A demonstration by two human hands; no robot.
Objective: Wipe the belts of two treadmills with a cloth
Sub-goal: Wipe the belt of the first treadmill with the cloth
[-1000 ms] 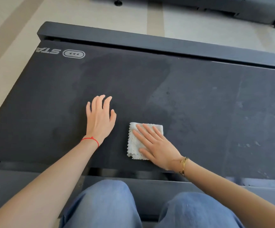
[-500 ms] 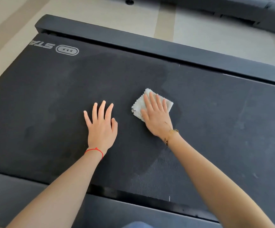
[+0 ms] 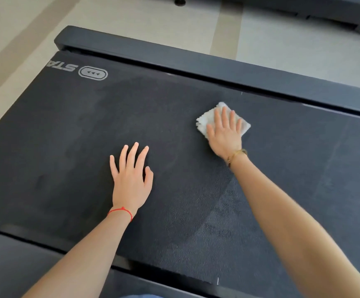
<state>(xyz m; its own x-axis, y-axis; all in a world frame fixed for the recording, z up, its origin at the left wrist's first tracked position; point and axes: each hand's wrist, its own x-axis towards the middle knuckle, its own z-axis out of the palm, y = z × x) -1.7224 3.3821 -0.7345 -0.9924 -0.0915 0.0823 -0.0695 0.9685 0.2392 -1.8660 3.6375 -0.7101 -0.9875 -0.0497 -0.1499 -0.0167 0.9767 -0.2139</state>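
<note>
Wiping of the belt (image 3: 67,147) is under way: the cloth (image 3: 204,122) is pressed flat under the straight-fingered right hand (image 3: 225,134). The left hand (image 3: 130,179) is laid flat, empty, nearer the belt's front edge. Duller belt right of the cloth seems due next.

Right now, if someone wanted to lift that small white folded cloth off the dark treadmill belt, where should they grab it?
Probably the far corner of the small white folded cloth, reached from the far rail side. It lies flat on the dark treadmill belt, and the right hand presses its middle with straight fingers, leaving only the far and side edges exposed.
</note>
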